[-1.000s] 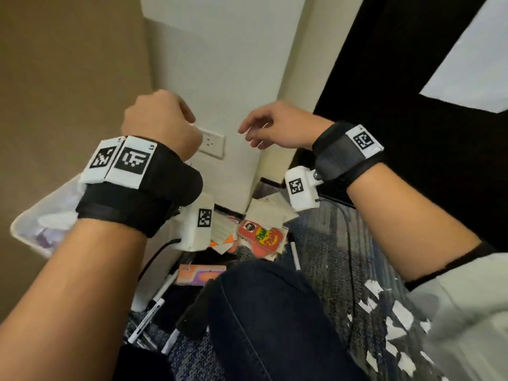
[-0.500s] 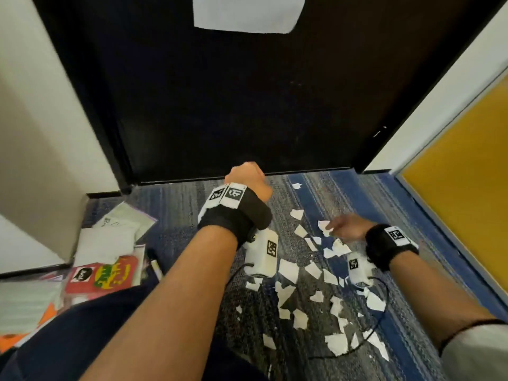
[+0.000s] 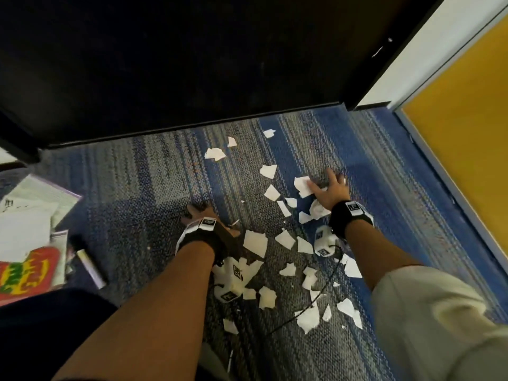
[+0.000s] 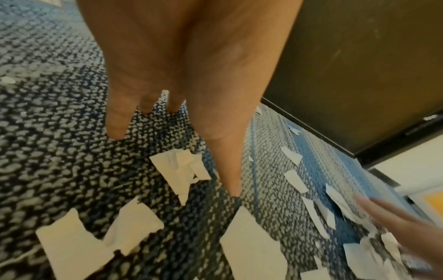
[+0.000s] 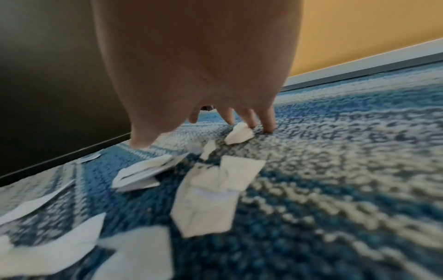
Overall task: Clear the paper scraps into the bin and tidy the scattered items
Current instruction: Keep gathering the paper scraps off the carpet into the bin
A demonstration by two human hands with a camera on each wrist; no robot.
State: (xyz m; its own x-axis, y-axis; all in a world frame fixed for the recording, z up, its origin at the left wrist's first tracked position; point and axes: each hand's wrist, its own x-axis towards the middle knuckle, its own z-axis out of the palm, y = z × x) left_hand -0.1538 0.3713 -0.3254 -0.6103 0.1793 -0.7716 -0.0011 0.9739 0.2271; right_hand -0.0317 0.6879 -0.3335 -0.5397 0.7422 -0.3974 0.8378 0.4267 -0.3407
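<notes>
Several white paper scraps (image 3: 255, 243) lie scattered on the blue-grey carpet (image 3: 137, 188) in front of me. My left hand (image 3: 196, 213) rests on the carpet with straight, spread fingers (image 4: 115, 130) and holds nothing; scraps (image 4: 179, 170) lie just beside its thumb. Further right, my right hand (image 3: 328, 188) is flat over a cluster of scraps (image 3: 302, 185), fingers spread. In the right wrist view its fingertips (image 5: 268, 127) press the carpet, and one touches a small scrap (image 5: 239, 135). No bin is in view.
A black door (image 3: 192, 64) closes off the far side and a yellow wall (image 3: 467, 133) runs along the right. At the left lie loose sheets (image 3: 30, 210), a red packet (image 3: 24, 273) and a marker (image 3: 88, 262). A thin black cable (image 3: 316, 298) crosses the scraps.
The view swung from the corner to the carpet before the door. Both hands came down to the floor; the left fist opened flat and the right hand reached forward onto scraps.
</notes>
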